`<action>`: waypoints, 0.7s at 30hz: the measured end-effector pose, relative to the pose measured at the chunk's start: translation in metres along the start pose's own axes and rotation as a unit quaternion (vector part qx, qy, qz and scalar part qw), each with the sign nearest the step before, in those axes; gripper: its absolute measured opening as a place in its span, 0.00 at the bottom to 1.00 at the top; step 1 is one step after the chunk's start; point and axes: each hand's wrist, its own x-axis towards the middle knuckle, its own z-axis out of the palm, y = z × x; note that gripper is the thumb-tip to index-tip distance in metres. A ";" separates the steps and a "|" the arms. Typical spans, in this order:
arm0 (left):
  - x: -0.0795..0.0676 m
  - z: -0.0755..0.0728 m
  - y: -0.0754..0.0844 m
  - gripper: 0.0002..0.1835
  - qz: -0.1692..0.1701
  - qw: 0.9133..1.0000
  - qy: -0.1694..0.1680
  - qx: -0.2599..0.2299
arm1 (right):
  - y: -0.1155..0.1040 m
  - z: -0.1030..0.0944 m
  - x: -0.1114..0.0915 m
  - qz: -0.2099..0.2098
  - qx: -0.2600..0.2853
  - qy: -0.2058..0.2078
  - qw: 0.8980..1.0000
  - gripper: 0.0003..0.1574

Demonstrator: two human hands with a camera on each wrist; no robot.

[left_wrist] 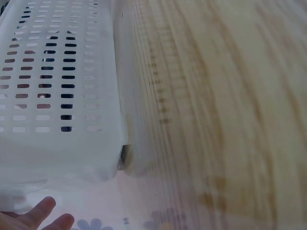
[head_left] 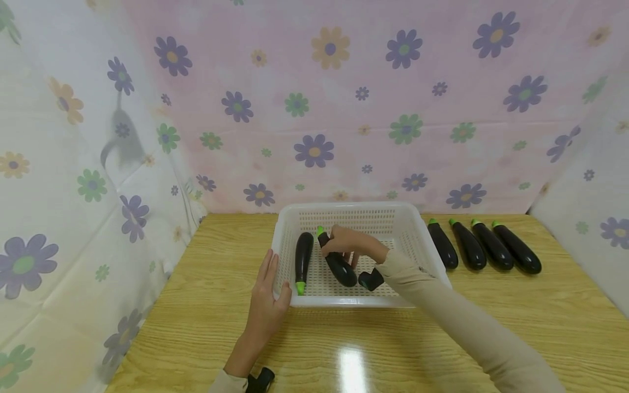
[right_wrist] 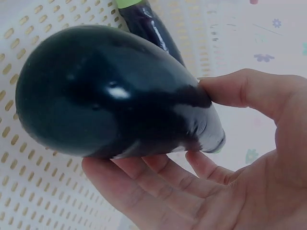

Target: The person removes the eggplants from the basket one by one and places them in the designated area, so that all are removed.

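Pinching a dark eggplant [head_left: 341, 270] near its narrow, green-tipped end, the right hand [head_left: 351, 243] reached over the far side of the white basket's interior. In the right wrist view, the thumb [right_wrist: 244, 91] pressed one side of the eggplant close to the narrow end, while the other fingers [right_wrist: 168, 179] curled along the opposite side, so the body lay between them. The broad end stuck out well past the grip, toward the near side of the basket [head_left: 344, 302], and the green tip pointed away from the person. Whether its underside touched the basket floor could not be told.

A second eggplant [head_left: 303, 259] lay inside the basket, to the left of the held one and apart from it in the head view, its green tip facing the near wall.

The left hand [head_left: 269, 303] grasped nothing; its fingers were extended against the basket's left side, with the thumb by the near left corner. Only some of its fingertips showed in the left wrist view.

To the right of the basket, four more eggplants [head_left: 470, 245] lay side by side on the wooden table [head_left: 196, 327], green tips away from the person.
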 end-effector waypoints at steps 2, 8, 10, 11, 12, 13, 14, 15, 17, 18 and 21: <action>0.000 0.000 0.000 0.34 0.000 1.000 0.000 -0.002 | 0.000 -0.002 -0.003 -0.005 -0.002 0.003 1.000 0.22; 0.000 0.001 -0.002 0.34 0.004 1.000 0.003 -0.005 | -0.001 -0.007 -0.012 -0.015 -0.009 0.011 1.000 0.22; 0.000 0.001 -0.002 0.34 0.005 1.000 0.004 -0.007 | -0.001 -0.009 -0.016 -0.015 -0.007 0.012 1.000 0.22; 0.000 0.001 -0.002 0.34 0.006 1.000 0.004 -0.007 | -0.002 -0.010 -0.018 -0.015 -0.007 0.012 1.000 0.23; 0.000 0.001 -0.002 0.34 0.007 1.000 0.005 -0.007 | -0.002 -0.011 -0.020 -0.015 -0.005 0.012 1.000 0.24; 0.000 0.001 -0.002 0.34 0.008 1.000 0.005 -0.008 | -0.002 -0.011 -0.022 -0.015 -0.004 0.012 1.000 0.25; 0.000 0.001 -0.002 0.34 0.008 1.000 0.006 -0.009 | -0.003 -0.012 -0.024 -0.015 -0.004 0.011 1.000 0.26; 0.000 0.001 -0.002 0.34 0.009 1.000 0.005 -0.009 | -0.002 -0.013 -0.026 -0.016 -0.004 0.012 1.000 0.27; 0.000 0.001 -0.002 0.34 0.008 1.000 0.005 -0.012 | -0.002 -0.014 -0.029 -0.018 -0.003 0.011 1.000 0.28; 0.000 0.001 -0.002 0.34 0.007 1.000 0.006 -0.013 | -0.001 -0.015 -0.031 -0.020 -0.001 0.011 1.000 0.28; -0.001 0.002 -0.004 0.34 0.007 1.000 0.006 -0.015 | 0.001 -0.016 -0.034 -0.020 0.005 0.010 1.000 0.28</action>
